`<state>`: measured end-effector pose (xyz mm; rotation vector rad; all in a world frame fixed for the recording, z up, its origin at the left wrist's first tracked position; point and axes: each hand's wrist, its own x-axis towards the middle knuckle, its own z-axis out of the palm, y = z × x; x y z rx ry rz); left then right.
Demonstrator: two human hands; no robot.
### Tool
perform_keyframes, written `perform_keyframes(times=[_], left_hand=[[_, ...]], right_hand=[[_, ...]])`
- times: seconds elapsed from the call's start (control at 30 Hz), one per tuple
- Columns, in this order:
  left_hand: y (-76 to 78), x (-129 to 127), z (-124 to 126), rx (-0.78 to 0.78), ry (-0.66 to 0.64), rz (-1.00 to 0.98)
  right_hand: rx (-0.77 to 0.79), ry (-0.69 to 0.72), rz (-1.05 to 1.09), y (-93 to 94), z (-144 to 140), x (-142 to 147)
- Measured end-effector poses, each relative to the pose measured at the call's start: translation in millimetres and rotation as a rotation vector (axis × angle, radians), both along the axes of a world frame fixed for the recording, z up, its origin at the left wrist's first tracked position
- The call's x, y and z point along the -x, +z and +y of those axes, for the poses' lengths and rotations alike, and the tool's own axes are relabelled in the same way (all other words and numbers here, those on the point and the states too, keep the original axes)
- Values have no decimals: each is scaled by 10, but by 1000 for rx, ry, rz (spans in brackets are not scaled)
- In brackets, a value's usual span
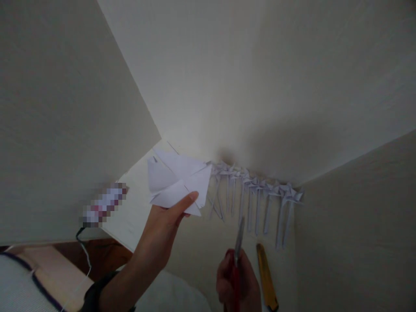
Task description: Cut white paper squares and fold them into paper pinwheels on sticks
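Observation:
My left hand [175,212] grips a white paper square [178,175], thumb on top and the other fingers beneath. Diagonal slits run in from the corners of the sheet. In my right hand [238,279] is a pair of scissors [239,240] with red handles, its blades pointing away from me and apart from the paper. The blades look closed or nearly so. Beyond the scissors lies a row of several white paper pinwheels [256,184] on paper sticks, side by side along the wall.
A yellow utility knife [267,277] lies right of my right hand. At the left, a blurred-out device [104,206] with a cable [85,249] rests near the wall. Pale walls [227,78] enclose the white work surface [195,247] at the back and both sides.

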<state>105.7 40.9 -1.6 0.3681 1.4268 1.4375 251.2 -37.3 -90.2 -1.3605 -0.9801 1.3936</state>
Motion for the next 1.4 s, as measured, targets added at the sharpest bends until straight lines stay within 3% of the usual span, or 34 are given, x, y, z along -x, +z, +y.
perform_keyframes(times=[0.17,0.33,0.47,0.57,0.67,0.8,0.9,1.0,1.13,1.23,1.3,1.4], left_hand=[[-205,-282,23,29,-139,106],[-348,-433,-76,4,-273,39],[-409,-223,-147,21,-486,-169],[-417,81,-161,-52,-522,-216],[-327,312,-102,-80,-619,-130],[-140,358,-20,27,-776,104],[-51,313,-39,60,-718,177],[-9,312,-111,96,-623,88],[31,365,-183,30,-439,20],[69,409,-212,-40,-267,40],[97,432,-237,-65,-174,87],[145,446,-290,-98,-98,207]], right_hand=[[-79,-147,242,264,574,47],[-75,-201,64,345,773,26],[-86,-170,33,292,792,-133],[-88,-82,58,289,825,-280],[-66,57,33,317,856,-366],[-86,160,26,393,901,-333],[-128,192,2,490,933,-232],[-150,164,35,592,955,-136],[-307,-2,127,644,913,-119],[-437,-106,167,579,746,-157],[-430,-81,165,496,557,-153],[-348,103,41,370,199,-70]])
